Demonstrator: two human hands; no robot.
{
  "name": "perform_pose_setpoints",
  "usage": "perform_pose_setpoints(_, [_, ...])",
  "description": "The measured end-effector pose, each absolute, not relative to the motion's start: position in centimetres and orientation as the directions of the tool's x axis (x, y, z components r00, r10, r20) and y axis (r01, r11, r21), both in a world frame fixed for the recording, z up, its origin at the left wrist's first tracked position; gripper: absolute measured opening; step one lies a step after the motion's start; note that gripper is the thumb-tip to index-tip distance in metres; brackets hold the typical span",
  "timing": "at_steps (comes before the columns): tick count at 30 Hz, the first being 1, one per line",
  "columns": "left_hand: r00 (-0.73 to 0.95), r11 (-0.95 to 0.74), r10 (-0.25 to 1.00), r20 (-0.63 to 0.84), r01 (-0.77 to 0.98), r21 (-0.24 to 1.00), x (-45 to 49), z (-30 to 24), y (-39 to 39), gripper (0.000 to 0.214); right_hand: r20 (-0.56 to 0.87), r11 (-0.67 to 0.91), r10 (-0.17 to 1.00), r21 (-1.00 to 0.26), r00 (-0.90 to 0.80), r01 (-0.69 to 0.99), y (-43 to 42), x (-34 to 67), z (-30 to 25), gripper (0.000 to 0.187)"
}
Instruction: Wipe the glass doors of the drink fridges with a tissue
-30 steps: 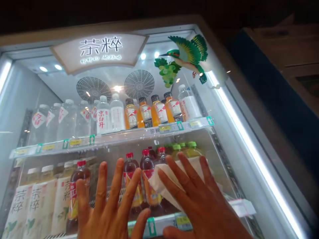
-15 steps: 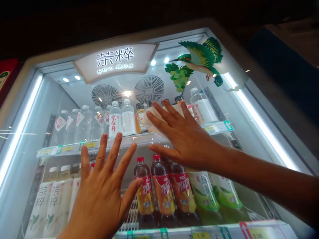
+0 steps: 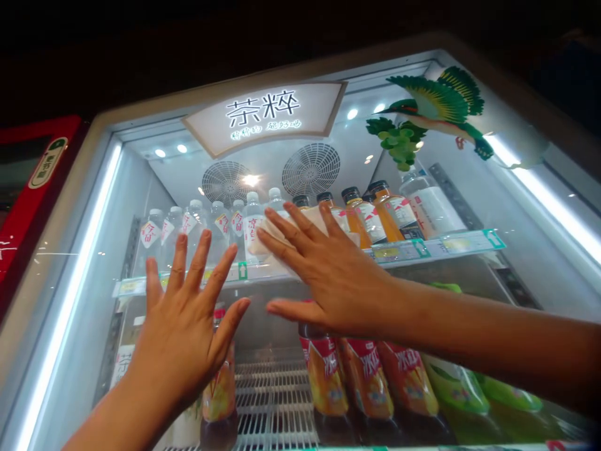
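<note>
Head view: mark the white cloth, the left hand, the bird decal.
white cloth (image 3: pixel 256 245), head view, exposed left edge.
left hand (image 3: pixel 181 332), head view, back of the hand.
bird decal (image 3: pixel 434 100), head view, green wing.

The white cloth is a small, soft piece, crumpled into loose folds. It is pressed flat against the glass door under the spread fingers of the right hand, and its pale edges peep out past the fingertips on the left and upper side (the rest is hidden beneath the hand). It sits left of the door's middle, in the upper half. The glass door is clear, lit from within and dotted with small reflections; the left hand lies flat on it with fingers spread, lower left, just beside the right
</note>
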State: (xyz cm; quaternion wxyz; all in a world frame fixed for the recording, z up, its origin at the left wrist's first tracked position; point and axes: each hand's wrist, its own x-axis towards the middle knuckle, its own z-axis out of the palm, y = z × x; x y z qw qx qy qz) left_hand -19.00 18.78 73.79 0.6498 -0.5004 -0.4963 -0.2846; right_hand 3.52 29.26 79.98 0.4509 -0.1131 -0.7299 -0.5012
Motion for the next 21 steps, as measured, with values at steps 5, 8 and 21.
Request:
perform_pose_setpoints(5, [0.323, 0.329, 0.151, 0.934, 0.875, -0.356, -23.1, 74.8, 17.3, 0.07, 0.801, 0.524, -0.222, 0.579, -0.557, 0.625, 27.8, -0.1, 81.6, 0.084])
perform_pose_setpoints(8, [0.306, 0.338, 0.139, 0.942, 0.879, -0.336, -25.7, 75.3, 16.4, 0.07, 0.81, 0.531, -0.237, 0.57, -0.537, 0.627, 26.9, -2.5, 81.4, 0.088])
perform_pose_setpoints(21, [0.386, 0.336, 0.118, 0.915, 0.852, -0.402, -34.4, 75.7, 12.5, 0.069, 0.789, 0.527, -0.238, 0.595, -0.567, 0.607, 23.1, -12.6, 82.4, 0.09])
